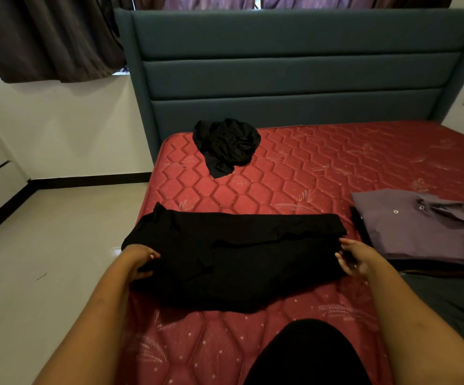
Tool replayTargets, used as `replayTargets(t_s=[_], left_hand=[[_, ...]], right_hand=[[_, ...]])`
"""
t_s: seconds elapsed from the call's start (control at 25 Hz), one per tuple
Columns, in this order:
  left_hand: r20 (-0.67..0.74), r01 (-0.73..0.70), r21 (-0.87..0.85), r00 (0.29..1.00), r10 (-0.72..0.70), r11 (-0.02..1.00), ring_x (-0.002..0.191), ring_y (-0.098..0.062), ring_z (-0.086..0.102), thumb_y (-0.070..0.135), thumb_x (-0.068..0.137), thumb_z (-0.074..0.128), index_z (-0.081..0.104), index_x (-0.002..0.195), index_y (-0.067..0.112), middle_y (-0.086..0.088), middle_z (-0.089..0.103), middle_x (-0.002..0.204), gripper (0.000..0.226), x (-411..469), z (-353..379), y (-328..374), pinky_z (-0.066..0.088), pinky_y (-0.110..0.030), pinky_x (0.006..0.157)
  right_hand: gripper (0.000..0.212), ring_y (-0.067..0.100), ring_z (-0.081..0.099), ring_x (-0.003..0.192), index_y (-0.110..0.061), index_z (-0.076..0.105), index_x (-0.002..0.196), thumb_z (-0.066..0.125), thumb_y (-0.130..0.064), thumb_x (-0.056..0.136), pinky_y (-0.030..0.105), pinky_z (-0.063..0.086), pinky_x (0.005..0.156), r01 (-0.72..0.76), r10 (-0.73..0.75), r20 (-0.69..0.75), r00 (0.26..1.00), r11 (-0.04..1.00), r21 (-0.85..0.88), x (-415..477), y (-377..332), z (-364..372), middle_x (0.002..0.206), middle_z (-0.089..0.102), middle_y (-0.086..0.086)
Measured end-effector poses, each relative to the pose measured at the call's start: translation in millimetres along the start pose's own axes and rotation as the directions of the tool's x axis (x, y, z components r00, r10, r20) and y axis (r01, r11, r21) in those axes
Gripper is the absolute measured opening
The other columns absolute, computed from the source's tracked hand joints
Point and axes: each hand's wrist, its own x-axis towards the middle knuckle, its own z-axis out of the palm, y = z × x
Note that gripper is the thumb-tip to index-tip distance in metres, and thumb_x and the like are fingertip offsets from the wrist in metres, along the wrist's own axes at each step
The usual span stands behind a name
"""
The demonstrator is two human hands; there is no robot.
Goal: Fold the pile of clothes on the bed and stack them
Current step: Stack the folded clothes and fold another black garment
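A black garment [236, 257] lies folded into a wide band across the near part of the red quilted mattress [322, 168]. My left hand [139, 259] grips its left end, fingers curled under the cloth. At the right end, my right hand [354, 258] holds the edge of the same garment. A crumpled black garment [226, 145] lies loose near the headboard. On the right sits a folded purple-grey shirt [422, 229], buttons up, on top of other folded dark cloth.
The teal padded headboard [294, 73] stands at the far end of the bed. The mattress's left edge drops to a pale tiled floor [58, 245]. Dark curtains [44, 37] hang at the upper left. A grey cloth [447, 301] lies at the near right.
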Motion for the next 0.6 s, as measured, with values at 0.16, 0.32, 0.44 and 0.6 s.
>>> replayTargets(t_s=[0.16, 0.32, 0.44, 0.6], left_hand=[[-0.058, 0.024, -0.267, 0.997, -0.041, 0.964, 0.133, -0.030, 0.039, -0.001, 0.100, 0.036, 0.058, 0.089, 0.005, -0.015, 0.044, 0.125, 0.025, 36, -17, 49, 0.044, -0.020, 0.032], [-0.091, 0.045, -0.110, 0.994, -0.056, 0.993, 0.114, -0.040, 0.050, 0.048, 0.088, 0.058, 0.051, 0.127, 0.005, -0.020, 0.049, 0.127, 0.058, 91, -2, 59, 0.053, -0.039, 0.085], [-0.191, -0.144, 0.531, 0.940, 0.284, 0.835, 0.145, -0.036, 0.005, 0.065, 0.082, 0.056, 0.023, 0.149, 0.032, -0.010, 0.004, 0.159, 0.082, 94, 58, 30, 0.011, -0.059, 0.114], [0.224, -0.467, 0.789, 0.824, 0.521, 0.399, 0.147, -0.027, -0.011, 0.064, 0.092, 0.037, 0.009, 0.151, 0.041, 0.000, -0.007, 0.161, 0.069, 53, 160, -19, 0.002, -0.058, 0.115]], right_hand=[[0.026, 0.012, 0.063, 0.041, -0.023, 0.055, 0.100, 0.030, -0.014, 0.105, 0.019, 0.048, 0.037, -0.008, 0.033, -0.079, 0.996, 0.957, 0.290, 30, -31, 8, 0.081, 0.062, 0.007], [0.044, 0.023, 0.056, 0.112, -0.031, 0.036, 0.140, 0.044, -0.014, 0.100, 0.043, 0.045, 0.097, 0.053, -0.049, -0.036, 0.998, 0.988, 0.148, 62, -24, 33, 0.124, 0.050, 0.001], [0.066, 0.035, 0.041, 0.131, -0.032, 0.028, 0.147, 0.060, -0.018, 0.091, 0.051, 0.033, 0.110, 0.258, -0.353, -0.230, 0.907, 0.897, -0.359, 87, 10, 55, 0.145, 0.041, 0.012], [0.073, 0.039, 0.017, 0.141, -0.028, 0.014, 0.153, 0.052, -0.046, 0.093, 0.052, 0.015, 0.112, 0.001, -0.420, -0.344, 0.840, 0.635, -0.772, 87, 35, 74, 0.158, 0.015, 0.012]])
